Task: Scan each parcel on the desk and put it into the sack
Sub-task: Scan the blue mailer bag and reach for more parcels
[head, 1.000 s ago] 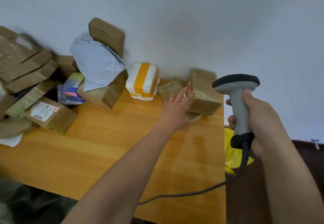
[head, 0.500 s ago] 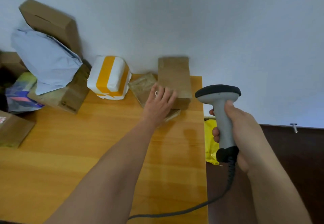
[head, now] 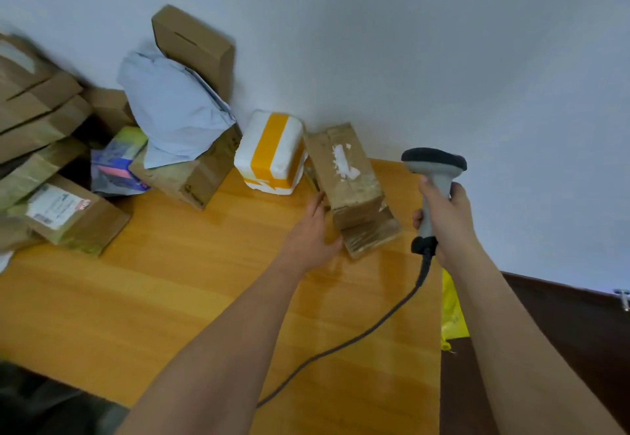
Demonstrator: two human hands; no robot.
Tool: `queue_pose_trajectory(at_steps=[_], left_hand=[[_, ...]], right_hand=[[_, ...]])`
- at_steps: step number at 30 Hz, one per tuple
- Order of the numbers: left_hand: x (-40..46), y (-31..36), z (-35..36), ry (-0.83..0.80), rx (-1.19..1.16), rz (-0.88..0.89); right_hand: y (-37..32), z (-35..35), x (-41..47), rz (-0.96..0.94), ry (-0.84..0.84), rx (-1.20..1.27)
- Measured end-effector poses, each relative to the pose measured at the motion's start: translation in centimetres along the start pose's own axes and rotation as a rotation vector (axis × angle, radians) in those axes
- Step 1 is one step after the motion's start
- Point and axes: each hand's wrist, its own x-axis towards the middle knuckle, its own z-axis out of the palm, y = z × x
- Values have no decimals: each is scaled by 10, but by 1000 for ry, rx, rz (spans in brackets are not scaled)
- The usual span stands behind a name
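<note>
Fingers (head: pixel 315 208) of the left hand (head: pixel 312 235) lie fairly straight along the near left side of a brown taped parcel (head: pixel 347 172), the thumb reaching toward its lower corner; whether they truly grip it cannot be told. That parcel sits tilted, propped on a smaller flat parcel (head: pixel 371 235) near the far right corner of the wooden surface (head: pixel 170 298), a torn white label patch on its top face. The right hand (head: pixel 443 220) curls its fingers round the grey handle of a barcode scanner (head: pixel 433 168), head upward, just right of the parcel; its dark cable (head: pixel 358 335) trails back across the surface. Just left of the brown parcel stands a white foam box with orange tape (head: pixel 271 151). Further left are a pale blue mailer bag (head: pixel 174 117) draped over a carton (head: pixel 194 175), and a blurred heap of cardboard boxes (head: pixel 34 121). A yellow sack (head: pixel 451 308) shows beyond the right edge of the surface.
</note>
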Motion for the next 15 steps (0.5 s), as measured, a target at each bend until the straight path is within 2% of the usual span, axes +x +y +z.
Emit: queue_pose_trajectory(at_steps=[2,5,7,9,12,15], left_hand=[[-4,-2,2,48,-335,-94],[2,7,-2,224,-839,-296],[9,15,-9,238,-1041,-399],[11,22,-16,192,-1126,-450],[-1,23,-22,208,-1141,-526],[-36,9,-20,138,-1243,-672]], right_hand=[[11,11,25,22,-37,32],[22,27,46,58,-132,83],[25,38,46,55,-185,84],[26,45,40,40,-203,77],[29,49,21,-1,-210,11],[38,58,-10,-41,-304,-69]])
